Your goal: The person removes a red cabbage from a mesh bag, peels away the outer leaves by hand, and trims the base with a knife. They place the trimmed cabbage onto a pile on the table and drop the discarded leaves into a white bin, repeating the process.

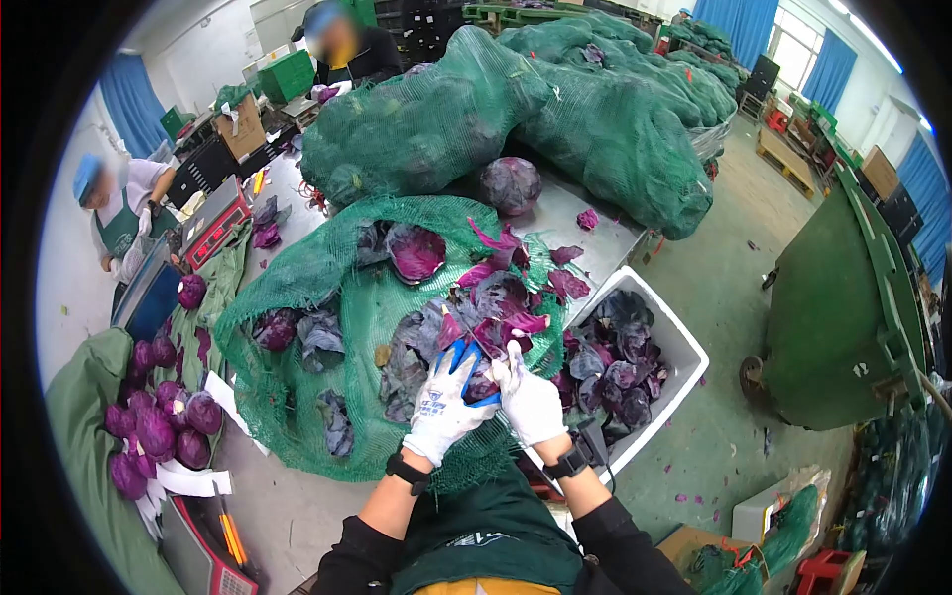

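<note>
My left hand [446, 405], in a white glove with blue fingertips, is closed around a red cabbage [482, 385] in front of me. On the cabbage's other side, my gloved right hand [529, 399] has its fingers bent in at the outer leaves; whether it grips the head or a leaf is hard to make out. Loose purple leaves [506, 295] lie just beyond both hands on an opened green net sack [297, 397]. Within that net sit a cut-looking red cabbage [416, 253] and another head [276, 328]. To the right, a white box [679, 349] holds dark outer leaves [623, 372].
Full green net sacks [426, 124] lie across the table's far side, with a whole cabbage [511, 185] before them. Peeled cabbages [156, 433] are piled at left near orange-handled knives [233, 540]. A green wheeled bin [833, 307] stands right. Two people work beyond the table.
</note>
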Demonstrator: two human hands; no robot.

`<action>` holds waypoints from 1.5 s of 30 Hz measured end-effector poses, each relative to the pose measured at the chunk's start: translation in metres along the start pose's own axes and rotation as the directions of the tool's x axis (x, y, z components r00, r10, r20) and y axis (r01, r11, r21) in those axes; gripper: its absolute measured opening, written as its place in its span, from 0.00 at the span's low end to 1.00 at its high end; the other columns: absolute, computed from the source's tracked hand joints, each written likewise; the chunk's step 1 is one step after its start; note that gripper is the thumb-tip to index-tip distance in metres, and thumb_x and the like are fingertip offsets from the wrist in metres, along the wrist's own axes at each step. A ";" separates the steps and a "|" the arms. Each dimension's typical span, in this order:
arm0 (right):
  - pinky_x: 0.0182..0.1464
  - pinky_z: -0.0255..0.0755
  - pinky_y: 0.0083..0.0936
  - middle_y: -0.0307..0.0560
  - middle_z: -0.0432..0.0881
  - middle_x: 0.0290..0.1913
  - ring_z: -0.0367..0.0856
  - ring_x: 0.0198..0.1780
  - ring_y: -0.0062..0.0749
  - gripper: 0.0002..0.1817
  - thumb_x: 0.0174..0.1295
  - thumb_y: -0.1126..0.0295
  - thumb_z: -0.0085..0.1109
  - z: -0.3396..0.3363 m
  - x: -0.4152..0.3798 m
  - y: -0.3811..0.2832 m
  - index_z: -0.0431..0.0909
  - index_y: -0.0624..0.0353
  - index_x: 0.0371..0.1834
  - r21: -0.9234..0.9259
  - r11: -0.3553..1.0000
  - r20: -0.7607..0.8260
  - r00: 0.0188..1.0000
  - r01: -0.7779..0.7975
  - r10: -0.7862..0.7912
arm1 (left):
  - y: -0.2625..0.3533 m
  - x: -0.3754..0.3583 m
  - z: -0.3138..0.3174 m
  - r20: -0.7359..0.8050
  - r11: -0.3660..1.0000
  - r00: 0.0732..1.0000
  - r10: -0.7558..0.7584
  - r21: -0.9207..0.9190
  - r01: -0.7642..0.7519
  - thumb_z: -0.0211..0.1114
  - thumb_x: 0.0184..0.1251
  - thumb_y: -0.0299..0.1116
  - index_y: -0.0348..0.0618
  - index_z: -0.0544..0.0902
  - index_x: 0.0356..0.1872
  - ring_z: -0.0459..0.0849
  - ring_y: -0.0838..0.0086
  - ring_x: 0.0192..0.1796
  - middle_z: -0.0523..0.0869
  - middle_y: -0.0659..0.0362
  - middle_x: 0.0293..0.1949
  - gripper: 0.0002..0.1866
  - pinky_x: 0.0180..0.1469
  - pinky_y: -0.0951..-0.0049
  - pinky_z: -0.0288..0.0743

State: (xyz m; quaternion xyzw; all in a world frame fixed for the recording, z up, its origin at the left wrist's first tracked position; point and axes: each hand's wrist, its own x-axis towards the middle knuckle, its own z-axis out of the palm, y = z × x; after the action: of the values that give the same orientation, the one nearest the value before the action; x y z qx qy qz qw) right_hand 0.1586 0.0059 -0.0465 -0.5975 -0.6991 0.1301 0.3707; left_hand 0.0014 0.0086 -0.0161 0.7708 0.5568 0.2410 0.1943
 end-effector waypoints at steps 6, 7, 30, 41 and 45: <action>0.40 0.73 0.50 0.64 0.82 0.35 0.81 0.39 0.59 0.29 0.72 0.48 0.34 0.006 0.056 0.072 0.80 0.62 0.40 -0.107 0.968 0.230 0.942 -0.225 0.244 | 0.013 -0.014 0.001 -0.062 0.983 0.984 0.165 0.092 -0.159 0.78 0.39 0.48 0.45 0.70 0.66 0.66 0.47 0.67 0.67 0.45 0.67 0.47 0.68 0.55 0.63; 0.42 0.73 0.50 0.65 0.81 0.37 0.81 0.41 0.59 0.30 0.72 0.47 0.33 0.017 0.055 0.090 0.80 0.62 0.40 -0.073 0.960 0.244 0.928 -0.271 0.281 | 0.013 -0.020 0.002 -0.074 0.984 0.984 0.164 0.081 -0.158 0.78 0.39 0.47 0.45 0.70 0.66 0.66 0.48 0.68 0.67 0.45 0.67 0.47 0.68 0.56 0.63; 0.18 0.63 0.18 0.35 0.73 0.14 0.73 0.14 0.17 0.23 0.69 0.48 0.51 0.010 -0.001 -0.009 0.79 0.58 0.48 0.541 0.580 0.399 0.793 -0.608 0.459 | -0.040 -0.015 0.016 -0.128 0.591 0.946 -0.297 -0.803 0.078 0.74 0.43 0.26 0.42 0.69 0.66 0.73 0.68 0.60 0.73 0.57 0.61 0.41 0.59 0.67 0.73; 0.17 0.70 0.22 0.46 0.80 0.16 0.78 0.15 0.25 0.12 0.61 0.68 0.56 -0.002 0.016 0.000 0.67 0.63 0.41 0.555 0.612 0.396 0.826 -0.564 0.402 | -0.018 0.024 0.017 -0.071 0.911 0.985 -0.155 -0.397 0.114 0.76 0.48 0.42 0.45 0.71 0.65 0.69 0.56 0.65 0.71 0.48 0.62 0.41 0.69 0.61 0.60; 0.21 0.72 0.24 0.45 0.79 0.15 0.77 0.14 0.27 0.18 0.58 0.68 0.53 0.027 0.011 0.050 0.75 0.63 0.52 0.209 0.926 0.141 0.947 -0.314 0.289 | -0.030 0.025 0.026 -0.119 0.889 0.989 -0.092 -0.458 0.028 0.78 0.43 0.39 0.46 0.72 0.65 0.68 0.59 0.65 0.72 0.50 0.61 0.42 0.69 0.61 0.60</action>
State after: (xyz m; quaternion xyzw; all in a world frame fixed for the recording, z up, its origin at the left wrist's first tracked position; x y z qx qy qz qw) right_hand 0.1772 0.0360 -0.0922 -0.6432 -0.5981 0.2972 0.3745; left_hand 0.0006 0.0411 -0.0499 0.6678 0.5206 0.4109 0.3379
